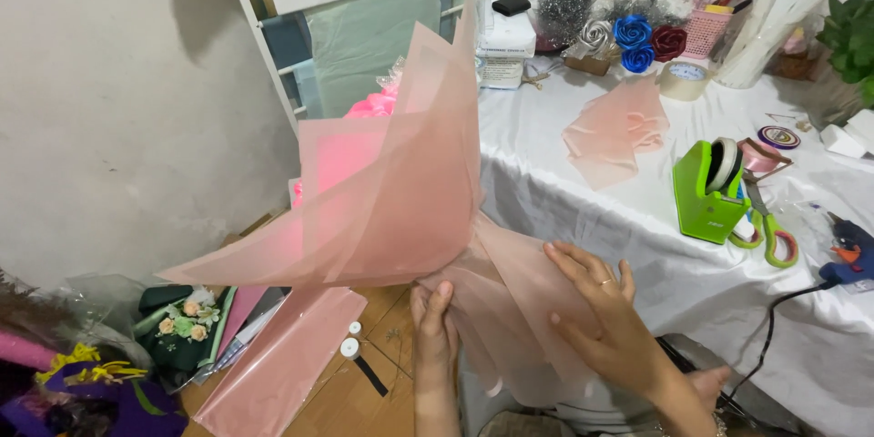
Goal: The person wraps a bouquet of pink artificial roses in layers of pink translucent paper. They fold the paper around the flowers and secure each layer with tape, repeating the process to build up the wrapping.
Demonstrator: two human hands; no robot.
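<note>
Left hand (435,332) is gripping the gathered neck of the bouquet wrap (391,191), fingers closed around sheer, pink, crinkled paper fanning upward beside the white-draped surface (583,218). Right hand (605,309) is lying flat, fingers spread, smoothing the lower folds.

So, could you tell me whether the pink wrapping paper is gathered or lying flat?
Gathered: the pink wrapping paper fans upward from where the left hand pinches it.

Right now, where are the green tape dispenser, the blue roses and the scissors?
Tape dispenser (699,196), head view, on its green body.
Blue roses (633,32), head view, on the upper bloom.
Scissors (779,246), head view, on a handle loop.
</note>
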